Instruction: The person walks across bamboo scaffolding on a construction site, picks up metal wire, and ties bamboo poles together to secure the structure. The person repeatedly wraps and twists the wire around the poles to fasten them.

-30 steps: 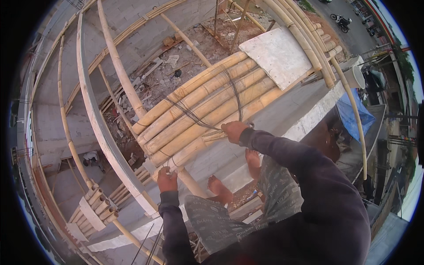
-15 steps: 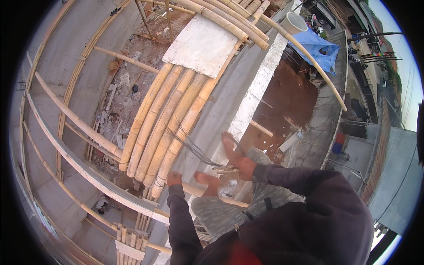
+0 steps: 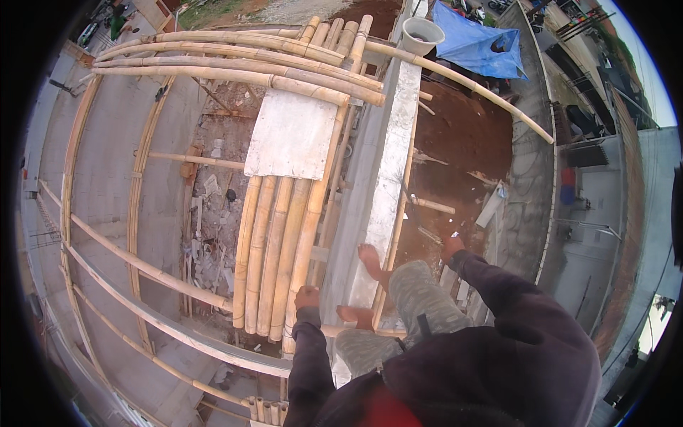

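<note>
My left hand (image 3: 307, 297) is closed beside the right edge of a row of bamboo poles (image 3: 274, 249), close to their near ends. What it holds, if anything, is hidden. My right hand (image 3: 452, 248) is out to the right, over the reddish earth, closed on what looks like a bundle of thin dark wires (image 3: 407, 193) that reaches up and left toward the wall. Its grip is small and partly blurred. Between my hands, my bare feet (image 3: 368, 262) rest on a narrow whitish concrete wall top (image 3: 392, 153).
A pale board (image 3: 292, 135) lies across the bamboo row. Further off are stacked crosswise bamboo poles (image 3: 235, 62), a white bucket (image 3: 422, 35) on the wall and a blue tarp (image 3: 477, 43). Bamboo rails (image 3: 149, 267) run at left above a rubble-strewn drop (image 3: 210, 199); reddish earth (image 3: 455, 135) lies below right.
My view has turned, so the bamboo row now stands more upright. My right hand has moved right, away from my feet, and the wires no longer cross the poles. My left hand remains closed.
</note>
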`<act>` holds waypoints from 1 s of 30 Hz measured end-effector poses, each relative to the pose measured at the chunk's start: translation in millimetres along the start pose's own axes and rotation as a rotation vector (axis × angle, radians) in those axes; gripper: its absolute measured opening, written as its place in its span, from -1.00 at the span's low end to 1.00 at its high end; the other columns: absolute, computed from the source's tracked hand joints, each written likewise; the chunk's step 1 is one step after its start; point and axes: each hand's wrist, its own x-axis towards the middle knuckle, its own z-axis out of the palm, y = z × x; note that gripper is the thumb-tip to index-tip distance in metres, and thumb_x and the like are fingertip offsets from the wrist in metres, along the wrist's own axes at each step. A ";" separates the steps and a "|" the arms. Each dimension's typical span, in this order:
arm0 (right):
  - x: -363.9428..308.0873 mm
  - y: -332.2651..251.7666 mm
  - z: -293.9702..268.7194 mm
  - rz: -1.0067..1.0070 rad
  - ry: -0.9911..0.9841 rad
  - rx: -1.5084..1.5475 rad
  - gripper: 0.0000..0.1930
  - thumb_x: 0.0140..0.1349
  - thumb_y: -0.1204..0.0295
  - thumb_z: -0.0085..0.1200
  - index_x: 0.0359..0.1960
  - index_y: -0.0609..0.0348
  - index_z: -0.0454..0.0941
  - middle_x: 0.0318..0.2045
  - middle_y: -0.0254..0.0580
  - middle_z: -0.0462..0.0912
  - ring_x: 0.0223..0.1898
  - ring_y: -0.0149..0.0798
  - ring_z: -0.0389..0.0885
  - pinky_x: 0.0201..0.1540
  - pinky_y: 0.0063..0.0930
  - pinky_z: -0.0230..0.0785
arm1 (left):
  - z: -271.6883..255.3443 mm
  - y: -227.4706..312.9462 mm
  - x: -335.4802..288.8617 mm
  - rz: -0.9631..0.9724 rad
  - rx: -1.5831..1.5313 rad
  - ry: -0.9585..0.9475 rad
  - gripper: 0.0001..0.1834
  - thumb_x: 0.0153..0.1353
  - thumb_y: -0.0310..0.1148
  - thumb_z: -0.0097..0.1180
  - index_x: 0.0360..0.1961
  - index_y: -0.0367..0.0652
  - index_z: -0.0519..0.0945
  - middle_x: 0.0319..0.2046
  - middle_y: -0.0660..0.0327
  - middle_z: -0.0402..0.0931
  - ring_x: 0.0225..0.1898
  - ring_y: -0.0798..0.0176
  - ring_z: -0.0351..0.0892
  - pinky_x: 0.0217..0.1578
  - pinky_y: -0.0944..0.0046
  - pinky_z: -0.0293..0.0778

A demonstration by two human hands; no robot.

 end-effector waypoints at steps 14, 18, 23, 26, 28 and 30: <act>10.1 140.3 -75.5 0.449 -0.007 0.105 -0.72 0.00 0.42 0.06 -0.23 0.25 0.61 -0.25 0.17 0.62 -0.11 0.12 0.59 -0.02 -0.16 0.43 | -21.4 135.8 69.3 -0.017 -0.001 -0.028 -0.76 0.10 -0.31 0.18 -0.29 -0.26 0.55 -0.47 0.13 0.58 -0.60 0.29 0.58 -0.70 0.33 0.40; 9.2 159.5 -98.5 0.529 -0.005 0.103 -0.72 0.00 0.42 0.06 -0.23 0.24 0.61 -0.26 0.18 0.62 -0.12 0.13 0.59 -0.04 -0.16 0.43 | 6.5 139.2 96.1 0.073 0.016 -0.064 -0.78 0.07 -0.31 0.20 -0.34 -0.25 0.55 -0.50 0.14 0.57 -0.62 0.29 0.57 -0.70 0.32 0.40; 17.9 189.9 -132.1 0.498 -0.008 0.052 -0.76 0.03 0.42 0.04 -0.27 0.25 0.59 -0.28 0.17 0.62 -0.16 0.16 0.59 -0.08 -0.13 0.44 | 43.6 174.4 123.4 0.084 0.033 -0.084 -0.78 0.08 -0.31 0.20 -0.36 -0.26 0.56 -0.54 0.16 0.56 -0.63 0.28 0.56 -0.68 0.27 0.44; 40.4 206.8 -155.6 0.518 -0.029 0.002 -0.76 0.03 0.41 0.03 -0.29 0.25 0.58 -0.29 0.15 0.62 -0.17 0.17 0.59 -0.10 -0.13 0.45 | 65.3 217.3 150.0 0.031 0.098 -0.091 -0.79 0.08 -0.32 0.19 -0.38 -0.27 0.57 -0.56 0.17 0.56 -0.65 0.28 0.54 -0.66 0.27 0.44; 58.8 217.3 -171.1 0.550 -0.025 -0.052 -0.76 -0.01 0.41 0.04 -0.29 0.24 0.59 -0.30 0.15 0.62 -0.19 0.16 0.59 -0.12 -0.12 0.46 | 77.8 242.6 164.2 -0.054 0.107 -0.093 -0.81 0.10 -0.33 0.16 -0.39 -0.26 0.58 -0.60 0.18 0.54 -0.65 0.29 0.52 -0.63 0.29 0.46; 79.1 224.9 -188.7 0.538 -0.013 -0.001 -0.75 -0.01 0.40 0.05 -0.29 0.24 0.59 -0.33 0.15 0.62 -0.20 0.15 0.60 -0.13 -0.12 0.46 | 86.5 271.3 178.8 -0.069 -0.079 -0.142 -0.80 0.11 -0.31 0.15 -0.38 -0.25 0.57 -0.60 0.20 0.52 -0.64 0.28 0.53 -0.63 0.29 0.46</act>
